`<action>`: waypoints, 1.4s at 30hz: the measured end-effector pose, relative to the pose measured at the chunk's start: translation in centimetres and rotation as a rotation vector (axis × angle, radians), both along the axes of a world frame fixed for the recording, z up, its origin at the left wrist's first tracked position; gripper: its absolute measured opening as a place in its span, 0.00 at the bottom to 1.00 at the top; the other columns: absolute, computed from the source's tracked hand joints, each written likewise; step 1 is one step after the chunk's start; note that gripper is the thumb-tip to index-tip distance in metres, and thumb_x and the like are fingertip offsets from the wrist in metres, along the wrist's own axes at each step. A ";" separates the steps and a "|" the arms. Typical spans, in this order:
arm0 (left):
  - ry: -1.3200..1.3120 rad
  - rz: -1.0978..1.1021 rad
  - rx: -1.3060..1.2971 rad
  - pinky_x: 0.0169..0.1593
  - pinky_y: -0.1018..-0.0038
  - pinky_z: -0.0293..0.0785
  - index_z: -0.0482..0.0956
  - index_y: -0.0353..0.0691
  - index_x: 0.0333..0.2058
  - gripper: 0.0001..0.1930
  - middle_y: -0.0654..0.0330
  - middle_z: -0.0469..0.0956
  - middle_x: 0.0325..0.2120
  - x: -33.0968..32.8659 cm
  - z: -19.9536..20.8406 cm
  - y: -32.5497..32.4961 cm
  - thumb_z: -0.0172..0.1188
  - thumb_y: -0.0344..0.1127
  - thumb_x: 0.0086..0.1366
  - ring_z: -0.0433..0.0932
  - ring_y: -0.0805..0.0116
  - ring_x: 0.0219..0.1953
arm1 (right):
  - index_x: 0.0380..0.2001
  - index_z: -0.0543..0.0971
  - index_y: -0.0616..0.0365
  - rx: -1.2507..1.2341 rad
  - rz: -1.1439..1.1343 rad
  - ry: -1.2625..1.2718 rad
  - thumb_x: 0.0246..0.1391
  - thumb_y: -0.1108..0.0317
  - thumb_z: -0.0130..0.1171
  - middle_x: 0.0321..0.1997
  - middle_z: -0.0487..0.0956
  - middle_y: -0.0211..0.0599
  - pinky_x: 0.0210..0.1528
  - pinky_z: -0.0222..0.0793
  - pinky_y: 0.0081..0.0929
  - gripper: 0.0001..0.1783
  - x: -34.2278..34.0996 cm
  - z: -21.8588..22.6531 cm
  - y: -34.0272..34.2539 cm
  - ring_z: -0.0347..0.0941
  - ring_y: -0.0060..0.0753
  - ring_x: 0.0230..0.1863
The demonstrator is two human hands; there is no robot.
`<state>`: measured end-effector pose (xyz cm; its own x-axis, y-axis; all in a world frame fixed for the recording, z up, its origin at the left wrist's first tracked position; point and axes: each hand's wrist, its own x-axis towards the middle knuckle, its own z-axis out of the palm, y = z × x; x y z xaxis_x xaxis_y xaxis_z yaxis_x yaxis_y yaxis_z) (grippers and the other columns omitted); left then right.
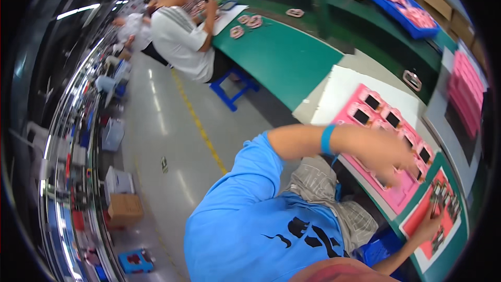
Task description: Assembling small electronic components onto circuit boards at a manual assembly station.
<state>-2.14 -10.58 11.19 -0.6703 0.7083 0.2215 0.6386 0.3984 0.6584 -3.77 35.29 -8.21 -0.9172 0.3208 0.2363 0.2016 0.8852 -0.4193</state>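
Observation:
My left arm, with a blue band at the wrist, reaches across a pink tray (399, 199). My left hand (389, 157) is over the tray's lower part, its fingers smeared by motion. Pink-framed pieces with dark square screens, such as one pink device (372, 102), sit in the tray's slots. My right hand (429, 226) is at a red sheet (409, 224) with a white border. Its fingers look apart, next to several small green and metallic electronic parts (450, 203) lying there. Whether the fingertips touch one of them is hard to see.
Stacked pink trays (466, 94) stand at the right. A blue bin (417, 32) of pink pieces is at the far right. Further along the green table (284, 55), a co-worker (180, 36) sits on a blue stool (232, 91). A cardboard box (125, 206) is on the left.

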 end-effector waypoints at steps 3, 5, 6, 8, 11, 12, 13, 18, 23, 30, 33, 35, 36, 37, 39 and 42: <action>-0.181 -0.310 -0.001 0.51 0.57 0.82 0.82 0.44 0.58 0.25 0.50 0.87 0.47 7.4 -1.2 -0.3 0.67 0.51 0.68 0.85 0.47 0.46 | 0.59 0.85 0.43 0.035 -0.013 -0.078 0.71 0.46 0.62 0.39 0.89 0.35 0.34 0.75 0.37 0.22 0.3 1.4 -0.5 0.83 0.40 0.35; -0.198 -0.289 0.047 0.51 0.57 0.81 0.81 0.44 0.58 0.23 0.50 0.87 0.46 9.7 -3.8 -0.7 0.66 0.49 0.69 0.85 0.47 0.46 | 0.59 0.85 0.49 -0.006 0.198 0.199 0.70 0.48 0.63 0.41 0.90 0.37 0.36 0.77 0.36 0.23 -0.2 -0.3 2.6 0.83 0.41 0.35; -0.241 -0.269 0.082 0.51 0.57 0.81 0.81 0.44 0.58 0.22 0.51 0.87 0.46 11.1 -6.3 0.6 0.66 0.47 0.71 0.85 0.46 0.46 | 0.59 0.85 0.49 0.063 0.098 0.143 0.70 0.48 0.63 0.41 0.90 0.37 0.36 0.77 0.36 0.23 -0.7 -0.6 2.1 0.83 0.41 0.35; -0.337 -0.179 0.107 0.50 0.58 0.80 0.81 0.44 0.60 0.22 0.53 0.87 0.47 12.9 -10.2 2.0 0.65 0.46 0.72 0.84 0.47 0.46 | 0.57 0.85 0.56 -0.236 0.133 0.196 0.64 0.51 0.68 0.42 0.90 0.42 0.39 0.78 0.39 0.25 -0.4 -0.8 -1.3 0.85 0.44 0.36; -0.531 -0.160 0.092 0.55 0.64 0.80 0.81 0.41 0.63 0.24 0.56 0.88 0.52 14.8 -12.0 3.3 0.66 0.42 0.71 0.85 0.56 0.49 | 0.51 0.86 0.60 -0.096 0.051 0.135 0.61 0.50 0.71 0.37 0.88 0.46 0.39 0.78 0.41 0.25 -1.1 2.8 -5.9 0.84 0.46 0.35; -0.548 -0.256 0.090 0.55 0.64 0.80 0.81 0.41 0.63 0.24 0.56 0.88 0.52 15.7 -12.5 4.0 0.66 0.42 0.71 0.85 0.56 0.49 | 0.48 0.86 0.60 -0.090 -0.026 0.094 0.61 0.49 0.71 0.35 0.88 0.45 0.38 0.78 0.40 0.25 -0.6 3.8 -6.7 0.84 0.46 0.34; -0.595 -0.291 0.093 0.55 0.65 0.80 0.81 0.41 0.63 0.24 0.56 0.88 0.52 16.4 -13.0 4.8 0.66 0.41 0.71 0.85 0.57 0.50 | 0.46 0.86 0.60 -0.083 -0.087 0.062 0.62 0.48 0.71 0.33 0.88 0.44 0.37 0.78 0.39 0.24 0.0 4.9 -6.9 0.84 0.46 0.32; -0.675 -0.296 0.091 0.56 0.67 0.80 0.81 0.39 0.62 0.23 0.56 0.88 0.52 15.7 -14.4 5.6 0.67 0.39 0.71 0.86 0.60 0.50 | 0.46 0.85 0.58 -0.100 -0.108 0.081 0.61 0.44 0.70 0.33 0.88 0.42 0.35 0.77 0.40 0.27 0.9 6.2 -4.9 0.84 0.46 0.31; -0.624 -0.213 0.191 0.53 0.64 0.82 0.81 0.36 0.59 0.20 0.52 0.89 0.48 16.9 -16.0 3.8 0.65 0.37 0.72 0.87 0.55 0.47 | 0.55 0.82 0.62 0.048 0.151 0.009 0.64 0.54 0.68 0.48 0.86 0.48 0.48 0.76 0.44 0.25 -0.9 3.1 -5.7 0.83 0.48 0.47; -0.485 -0.144 0.279 0.45 0.63 0.81 0.85 0.39 0.53 0.19 0.55 0.90 0.40 18.6 -19.3 4.7 0.67 0.41 0.68 0.87 0.54 0.40 | 0.60 0.84 0.58 0.072 0.204 -0.054 0.71 0.49 0.61 0.51 0.89 0.45 0.47 0.81 0.38 0.26 -2.1 2.5 -0.7 0.87 0.51 0.50; -0.506 -0.083 0.304 0.45 0.63 0.81 0.86 0.40 0.52 0.18 0.55 0.90 0.40 18.9 -19.6 4.0 0.67 0.41 0.67 0.87 0.55 0.40 | 0.56 0.86 0.59 0.226 0.122 -0.146 0.72 0.45 0.57 0.51 0.90 0.44 0.46 0.81 0.40 0.28 -4.8 1.4 0.8 0.87 0.54 0.49; -0.550 -0.090 0.345 0.45 0.64 0.81 0.87 0.40 0.51 0.18 0.56 0.90 0.40 19.3 -19.7 4.0 0.68 0.41 0.67 0.87 0.55 0.41 | 0.57 0.86 0.59 0.182 0.112 -0.158 0.73 0.45 0.56 0.52 0.90 0.45 0.48 0.80 0.40 0.28 -5.3 1.6 2.0 0.86 0.54 0.50; -0.574 -0.111 0.363 0.45 0.64 0.82 0.87 0.40 0.51 0.18 0.56 0.91 0.40 19.4 -19.9 4.3 0.68 0.41 0.66 0.88 0.56 0.41 | 0.58 0.86 0.58 0.132 0.085 -0.170 0.74 0.46 0.54 0.53 0.89 0.45 0.49 0.80 0.40 0.28 -5.1 1.7 3.2 0.86 0.54 0.51; -0.567 -0.138 0.317 0.45 0.65 0.82 0.87 0.40 0.52 0.18 0.56 0.91 0.41 19.5 -20.5 5.1 0.68 0.41 0.67 0.87 0.57 0.41 | 0.61 0.85 0.57 -0.021 0.314 -0.026 0.76 0.48 0.52 0.57 0.88 0.45 0.53 0.79 0.36 0.28 -3.5 2.5 5.1 0.86 0.50 0.54; -0.628 -0.148 0.433 0.46 0.67 0.82 0.86 0.37 0.54 0.19 0.56 0.91 0.42 18.6 -20.3 4.8 0.66 0.41 0.69 0.87 0.61 0.42 | 0.65 0.83 0.56 -0.184 0.390 -0.015 0.77 0.49 0.52 0.60 0.87 0.46 0.58 0.78 0.32 0.28 -4.0 3.0 4.7 0.84 0.47 0.58; -0.822 -0.183 0.457 0.49 0.71 0.83 0.83 0.34 0.58 0.18 0.55 0.90 0.47 17.2 -18.2 3.4 0.64 0.35 0.73 0.87 0.67 0.44 | 0.56 0.86 0.55 -0.328 0.139 -0.105 0.72 0.45 0.58 0.44 0.84 0.34 0.44 0.72 0.25 0.26 -4.4 2.2 0.0 0.78 0.31 0.44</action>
